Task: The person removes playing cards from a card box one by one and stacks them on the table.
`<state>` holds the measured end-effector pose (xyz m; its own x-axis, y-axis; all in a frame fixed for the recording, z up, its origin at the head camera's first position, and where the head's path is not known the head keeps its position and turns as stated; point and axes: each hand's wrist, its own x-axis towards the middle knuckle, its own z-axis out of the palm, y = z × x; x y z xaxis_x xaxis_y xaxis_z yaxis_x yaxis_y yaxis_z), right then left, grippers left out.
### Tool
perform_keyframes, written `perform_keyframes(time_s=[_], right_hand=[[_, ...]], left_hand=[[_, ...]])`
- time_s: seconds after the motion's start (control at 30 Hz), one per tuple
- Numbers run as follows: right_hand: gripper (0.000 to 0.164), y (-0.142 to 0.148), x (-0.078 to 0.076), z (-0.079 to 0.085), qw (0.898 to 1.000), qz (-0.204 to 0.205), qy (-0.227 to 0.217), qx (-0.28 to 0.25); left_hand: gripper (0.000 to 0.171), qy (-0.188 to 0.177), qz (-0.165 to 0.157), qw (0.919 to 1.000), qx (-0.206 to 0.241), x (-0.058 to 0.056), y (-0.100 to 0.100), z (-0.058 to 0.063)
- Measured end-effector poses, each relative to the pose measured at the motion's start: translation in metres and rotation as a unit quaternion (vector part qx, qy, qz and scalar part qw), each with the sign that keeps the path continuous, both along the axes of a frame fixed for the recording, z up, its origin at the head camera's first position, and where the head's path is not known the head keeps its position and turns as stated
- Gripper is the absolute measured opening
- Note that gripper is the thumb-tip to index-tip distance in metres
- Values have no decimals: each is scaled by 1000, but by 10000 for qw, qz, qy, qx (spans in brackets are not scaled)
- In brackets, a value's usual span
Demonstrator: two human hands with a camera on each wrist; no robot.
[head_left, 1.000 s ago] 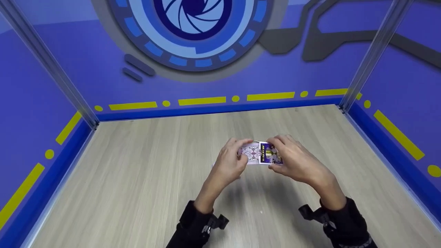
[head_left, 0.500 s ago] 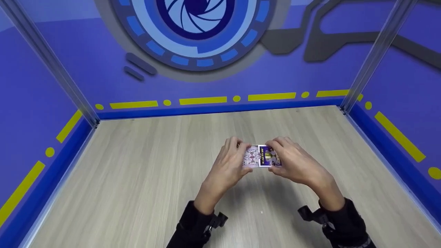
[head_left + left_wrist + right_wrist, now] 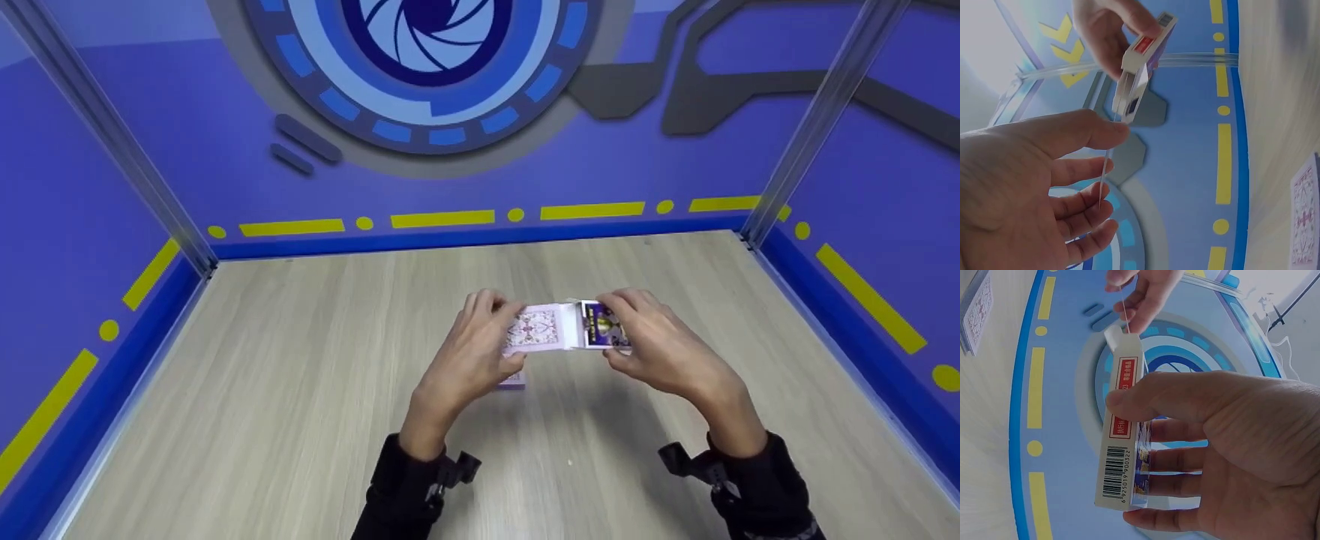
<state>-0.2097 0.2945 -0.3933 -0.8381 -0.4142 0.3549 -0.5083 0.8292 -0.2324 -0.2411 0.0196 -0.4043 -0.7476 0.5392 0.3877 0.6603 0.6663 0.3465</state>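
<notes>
My left hand (image 3: 472, 349) pinches a thin playing card (image 3: 534, 328) by its long edges, between thumb and fingers. The card's patterned pink-and-white back faces up, and it shows edge-on in the left wrist view. My right hand (image 3: 660, 337) grips a small card box (image 3: 1117, 461) with a purple picture face, a red label and a barcode on its side. The box's opened end, with a white flap (image 3: 572, 327) sticking out, faces the card, whose near end lies at that flap. On the table below my left hand lies a deck of cards (image 3: 1304, 219), partly hidden in the head view.
Both hands are raised over a light wood table (image 3: 300, 390). Blue panels (image 3: 420, 187) with yellow dashes wall it in at the back and sides, joined by metal posts (image 3: 817, 120) at the corners. Black wrist mounts (image 3: 465, 469) stick inward from both sleeves.
The left hand has moved left with the card, away from the box, and the white flap now shows between them. The box has shifted slightly right. The deck below has come into sight.
</notes>
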Motion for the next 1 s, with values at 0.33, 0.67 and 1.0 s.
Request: perform_keyframes(time_s=[0.33, 0.67, 1.0], right_hand=[[64, 20, 3, 11, 9978, -351, -352, -434], [65, 32, 6, 17, 9952, -582, -495, -615], [65, 34, 7, 16, 9949, -563, -510, -663]], left_hand=[[62, -412, 158, 9981, 427, -12, -29, 7], [62, -783, 475, 9947, 461, -20, -48, 5], [64, -1307, 587, 9897, 58, -26, -36, -10]])
